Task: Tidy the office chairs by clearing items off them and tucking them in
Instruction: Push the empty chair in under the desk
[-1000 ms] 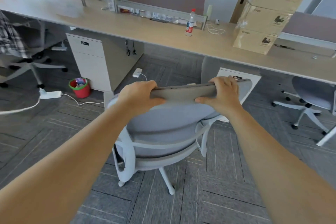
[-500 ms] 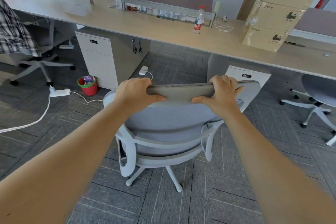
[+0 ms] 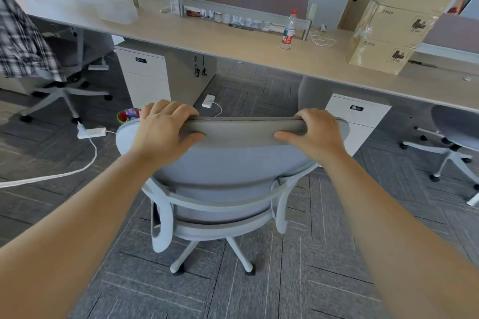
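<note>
1. Plaid garment (image 3: 24,41): draped on the far-left chair, not yet cleared.
2. Left hand (image 3: 166,127): grip clamped over the backrest's top edge.
3. Grey office chair (image 3: 228,179): between both arms, facing the bench (image 3: 233,44). Over the last second it has rolled closer to the opening between the two white pedestals; tucking appears underway, not finished.
4. Right hand (image 3: 315,132): grip clamped likewise on the top edge.
5. Second grey chair (image 3: 456,124): far right, partly under the bench.

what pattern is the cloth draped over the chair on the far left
A black-and-white plaid check; the cloth hangs over the far-left chair, seen in the head view.
</note>
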`<state>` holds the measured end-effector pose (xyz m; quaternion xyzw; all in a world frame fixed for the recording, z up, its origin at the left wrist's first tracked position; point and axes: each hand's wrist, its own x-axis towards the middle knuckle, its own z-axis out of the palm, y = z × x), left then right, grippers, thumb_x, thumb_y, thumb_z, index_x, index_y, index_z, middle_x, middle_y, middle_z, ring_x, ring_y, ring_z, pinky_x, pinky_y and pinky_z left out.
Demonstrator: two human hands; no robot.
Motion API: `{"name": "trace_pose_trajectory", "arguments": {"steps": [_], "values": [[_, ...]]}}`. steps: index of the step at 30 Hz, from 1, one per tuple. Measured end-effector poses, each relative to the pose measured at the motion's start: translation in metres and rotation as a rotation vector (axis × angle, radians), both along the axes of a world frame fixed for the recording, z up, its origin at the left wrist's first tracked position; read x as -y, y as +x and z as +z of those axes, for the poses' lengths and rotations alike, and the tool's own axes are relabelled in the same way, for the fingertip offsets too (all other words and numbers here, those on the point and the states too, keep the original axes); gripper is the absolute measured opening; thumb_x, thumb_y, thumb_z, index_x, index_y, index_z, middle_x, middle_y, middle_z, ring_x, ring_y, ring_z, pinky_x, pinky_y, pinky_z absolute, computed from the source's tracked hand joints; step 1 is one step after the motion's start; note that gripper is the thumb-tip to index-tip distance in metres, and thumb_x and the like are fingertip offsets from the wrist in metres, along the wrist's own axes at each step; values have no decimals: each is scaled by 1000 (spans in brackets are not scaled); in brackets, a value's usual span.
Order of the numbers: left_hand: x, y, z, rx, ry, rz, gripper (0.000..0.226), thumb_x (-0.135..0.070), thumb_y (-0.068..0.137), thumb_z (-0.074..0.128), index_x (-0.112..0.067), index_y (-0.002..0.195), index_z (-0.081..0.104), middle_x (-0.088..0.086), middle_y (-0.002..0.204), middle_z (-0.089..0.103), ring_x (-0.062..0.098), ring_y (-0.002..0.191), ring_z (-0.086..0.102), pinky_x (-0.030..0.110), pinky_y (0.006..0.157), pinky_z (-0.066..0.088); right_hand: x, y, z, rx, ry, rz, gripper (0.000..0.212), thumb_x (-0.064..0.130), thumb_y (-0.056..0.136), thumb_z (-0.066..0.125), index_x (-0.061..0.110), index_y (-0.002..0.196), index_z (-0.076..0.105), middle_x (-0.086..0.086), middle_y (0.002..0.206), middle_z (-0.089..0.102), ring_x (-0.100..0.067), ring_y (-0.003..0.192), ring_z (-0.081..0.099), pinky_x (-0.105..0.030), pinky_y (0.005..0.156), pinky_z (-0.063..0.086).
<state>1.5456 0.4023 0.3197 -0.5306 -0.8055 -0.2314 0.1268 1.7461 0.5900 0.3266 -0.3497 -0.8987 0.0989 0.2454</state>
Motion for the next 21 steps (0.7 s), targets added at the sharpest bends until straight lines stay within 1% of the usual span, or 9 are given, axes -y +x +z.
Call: {"name": "trace_pose_trajectory", "arguments": {"steps": [3, 5, 7, 9, 12, 14, 16, 19, 21], "values": [[-6, 19, -4, 78, -19, 77, 63, -57, 68, 57, -11, 111, 60, 11, 117, 62, 35, 120, 43, 49, 105, 20, 4, -3, 3, 94, 9, -29, 61, 63, 62, 66, 6, 82, 59, -3, 79, 51, -27, 89, 49, -30, 71, 28], [-13, 23, -4, 148, 7, 140, 60, -53, 68, 66, -8, 107, 61, 11, 118, 60, 33, 123, 37, 49, 108, 14, 9, -8, 9, 158, 21, -68, 63, 66, 60, 65, 6, 78, 60, -2, 75, 50, -23, 82, 45, -29, 67, 25], [-15, 13, -3, 151, 48, 148, 62, -54, 64, 68, -4, 100, 63, 13, 112, 62, 33, 120, 38, 47, 107, 14, 11, -13, 12, 175, 20, -85, 62, 68, 58, 65, 7, 69, 55, 0, 66, 44, -21, 77, 41, -29, 64, 24], [-13, -5, -3, 145, 52, 123, 79, -69, 53, 59, -2, 94, 63, 14, 105, 64, 34, 115, 42, 43, 104, 17, 14, -22, 12, 189, 32, -58, 63, 69, 58, 64, 11, 55, 40, 3, 58, 37, -22, 70, 41, -30, 59, 23], [-13, -31, 0, 137, 22, 62, 115, -94, 35, 23, 0, 89, 63, 15, 99, 65, 36, 110, 46, 44, 99, 22, 20, -40, 11, 195, 37, -19, 66, 68, 59, 63, 15, 50, 26, 3, 53, 32, -18, 57, 36, -29, 47, 18], [-15, -48, 2, 142, -12, 47, 126, -97, 31, 8, 0, 91, 62, 16, 100, 64, 37, 111, 45, 43, 98, 22, 21, -51, 12, 198, 45, -24, 67, 69, 60, 63, 15, 49, 24, 3, 51, 31, -13, 50, 30, -28, 46, 17], [-20, -64, 3, 135, -38, 41, 128, -98, 29, 6, -1, 93, 60, 15, 102, 63, 37, 112, 42, 43, 99, 22, 21, -60, 11, 201, 62, -36, 68, 69, 60, 62, 15, 49, 23, 3, 49, 30, -10, 47, 28, -28, 45, 16], [-28, -82, 3, 109, -67, 15, 124, -98, 30, 14, -2, 95, 58, 14, 103, 60, 38, 113, 42, 46, 101, 23, 17, -73, 10, 220, 65, -53, 68, 71, 60, 60, 15, 49, 23, 3, 49, 30, -10, 47, 28, -28, 45, 15], [-36, -91, 5, 119, -92, 23, 103, -87, 44, 40, -2, 100, 57, 15, 109, 59, 38, 116, 40, 47, 105, 20, 11, -84, 10, 230, 43, -70, 69, 72, 60, 59, 14, 49, 23, 2, 49, 32, -12, 47, 29, -28, 45, 15]]}}
